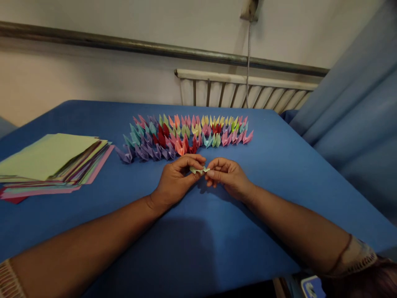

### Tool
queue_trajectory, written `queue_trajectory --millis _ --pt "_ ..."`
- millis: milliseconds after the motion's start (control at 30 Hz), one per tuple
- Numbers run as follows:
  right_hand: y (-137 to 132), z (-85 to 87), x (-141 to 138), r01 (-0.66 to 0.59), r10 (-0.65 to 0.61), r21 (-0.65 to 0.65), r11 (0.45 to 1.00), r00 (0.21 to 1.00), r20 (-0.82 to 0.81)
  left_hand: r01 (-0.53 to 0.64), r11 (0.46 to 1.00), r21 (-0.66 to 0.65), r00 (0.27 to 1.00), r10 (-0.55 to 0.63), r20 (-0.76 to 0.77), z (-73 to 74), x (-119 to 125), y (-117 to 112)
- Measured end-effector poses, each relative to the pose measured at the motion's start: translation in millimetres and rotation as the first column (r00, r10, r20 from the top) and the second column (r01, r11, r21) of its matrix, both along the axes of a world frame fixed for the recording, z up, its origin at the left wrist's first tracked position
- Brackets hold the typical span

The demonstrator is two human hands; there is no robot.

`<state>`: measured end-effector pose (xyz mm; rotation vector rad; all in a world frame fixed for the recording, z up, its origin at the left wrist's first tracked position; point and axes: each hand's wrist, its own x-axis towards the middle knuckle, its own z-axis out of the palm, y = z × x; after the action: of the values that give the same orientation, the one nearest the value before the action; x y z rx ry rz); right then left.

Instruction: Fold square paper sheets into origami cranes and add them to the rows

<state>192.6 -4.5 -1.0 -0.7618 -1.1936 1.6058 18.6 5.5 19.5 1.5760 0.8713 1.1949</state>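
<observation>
Left hand point(173, 179) and right hand point(232, 176) pinched folded paper point(196, 170) between nearly closed fingers point(217, 176), above the counter point(279, 165), near the cranes point(181, 146); a light, steady grip probably suited its folds.

One left hand point(175, 179), one right hand point(232, 178), one small folded paper point(197, 170), dozens of paper cranes point(182, 146), one stack of sheets point(51, 156).
The cranes, in several rows, overlap too closely for an exact count; the sheets cannot be counted either, their edges running together. Two sleeves point(356, 258) show, one on each arm. The rest come singly: one bench point(294, 178), one long rail point(124, 44), one slatted frame point(223, 77), one cord point(248, 54), one wall fitting point(249, 10), one curtain point(350, 107), one blue-and-white item point(314, 287) at the lower edge.
</observation>
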Motion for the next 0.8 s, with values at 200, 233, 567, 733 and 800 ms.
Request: queue_trajectory --millis 200,233,567,733,800 --pt "0.9 -3.1 1.2 -0.019 0.018 -0.02 1.0 1.0 -0.023 0.033 0.998 0.057 0.999 -0.031 -0.042 0.0 -0.6 -0.6" --pt "0.8 -3.1 1.5 -0.017 0.016 -0.024 1.0 1.0 -0.021 0.036 0.998 0.06 0.998 -0.034 -0.046 0.2 -0.5 -0.8" --pt "0.0 0.3 0.0 -0.015 0.013 -0.067 0.998 1.0 -0.023 0.017 0.997 0.081 0.995 -0.009 -0.099 4.5 -0.4 -1.8" --pt "-0.5 0.9 0.1 -0.029 0.026 -0.078 0.997 0.999 -0.035 0.037 0.998 0.046 0.995 -0.032 -0.094 5.4 -0.6 -1.4" --pt "-0.2 1.5 0.6 -0.034 0.031 -0.069 0.997 0.999 -0.037 0.054 0.998 0.02 0.996 -0.053 -0.065 5.2 -0.7 -0.9"
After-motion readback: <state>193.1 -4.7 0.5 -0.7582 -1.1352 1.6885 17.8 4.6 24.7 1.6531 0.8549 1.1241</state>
